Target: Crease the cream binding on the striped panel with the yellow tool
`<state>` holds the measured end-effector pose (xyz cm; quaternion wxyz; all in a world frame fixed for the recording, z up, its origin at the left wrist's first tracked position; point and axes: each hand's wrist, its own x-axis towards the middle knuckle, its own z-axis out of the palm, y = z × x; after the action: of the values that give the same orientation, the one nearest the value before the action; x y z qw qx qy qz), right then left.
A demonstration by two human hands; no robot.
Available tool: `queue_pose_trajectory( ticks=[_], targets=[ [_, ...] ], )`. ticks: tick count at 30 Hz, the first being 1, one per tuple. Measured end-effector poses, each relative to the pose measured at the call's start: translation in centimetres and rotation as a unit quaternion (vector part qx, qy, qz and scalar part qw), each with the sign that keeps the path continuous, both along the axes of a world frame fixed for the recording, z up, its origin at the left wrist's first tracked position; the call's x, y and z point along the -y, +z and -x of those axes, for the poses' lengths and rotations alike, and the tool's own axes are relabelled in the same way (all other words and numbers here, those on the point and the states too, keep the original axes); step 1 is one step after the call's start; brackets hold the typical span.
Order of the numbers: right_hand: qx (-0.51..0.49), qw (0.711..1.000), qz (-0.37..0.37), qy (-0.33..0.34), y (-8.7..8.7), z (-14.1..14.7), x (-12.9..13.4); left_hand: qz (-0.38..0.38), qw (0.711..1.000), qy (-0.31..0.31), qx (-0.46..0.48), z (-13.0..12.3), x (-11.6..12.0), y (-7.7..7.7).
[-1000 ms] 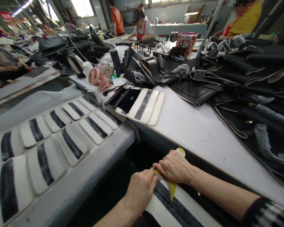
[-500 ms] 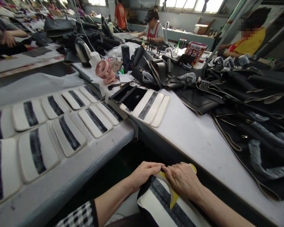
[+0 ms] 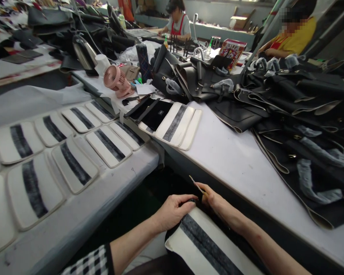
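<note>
Left hand [image 3: 173,211] pinches far edge of striped panel [image 3: 208,244], near centre. Right hand [image 3: 216,203] pinches thin tool [image 3: 198,186], apart from panel. Step, judged: edge work; next move calls for steady left hold.

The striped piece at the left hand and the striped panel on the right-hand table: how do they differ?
The held piece has the left hand at its far end; the table panel lies untouched on the right-hand table. The held piece's stripe slants down rightward in the picture; the table panel's slants down leftward. Both are off-white with one dark stripe.
</note>
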<state>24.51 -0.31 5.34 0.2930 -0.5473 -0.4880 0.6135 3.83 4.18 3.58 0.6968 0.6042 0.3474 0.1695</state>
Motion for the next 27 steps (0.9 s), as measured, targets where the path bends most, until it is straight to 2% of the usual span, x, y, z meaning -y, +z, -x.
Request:
queue_pose_trajectory(
  ticks=[3,6,9,14,17,22,27],
  targets=[
    [-0.001,0.999,0.004,0.036,-0.7,0.1,-0.3,0.041,0.999,-0.009,0.014,0.3,0.1,-0.1],
    [0.02,0.999,0.016,0.019,-2.0,-0.1,0.5,0.079,0.997,-0.009,0.014,0.5,0.3,-0.4],
    [0.053,0.998,-0.018,0.018,-2.5,0.0,0.9,0.084,0.996,-0.004,0.007,0.2,0.2,-0.9],
    [0.067,0.995,-0.065,0.044,-2.3,0.3,0.5,0.091,0.996,0.0,0.0,-0.4,-0.2,-1.6],
    [0.079,0.993,-0.072,0.044,-2.1,0.1,0.8,0.106,0.994,0.006,-0.005,-0.6,-0.2,-1.3],
    [0.097,0.992,-0.071,0.039,-1.9,-0.9,2.4,0.092,0.996,0.019,-0.006,-1.3,-0.1,-0.1],
    [0.121,0.99,-0.053,0.04,-1.4,-2.4,4.5,0.089,0.995,0.028,-0.021,-1.9,-0.1,-0.1]
  ],
)
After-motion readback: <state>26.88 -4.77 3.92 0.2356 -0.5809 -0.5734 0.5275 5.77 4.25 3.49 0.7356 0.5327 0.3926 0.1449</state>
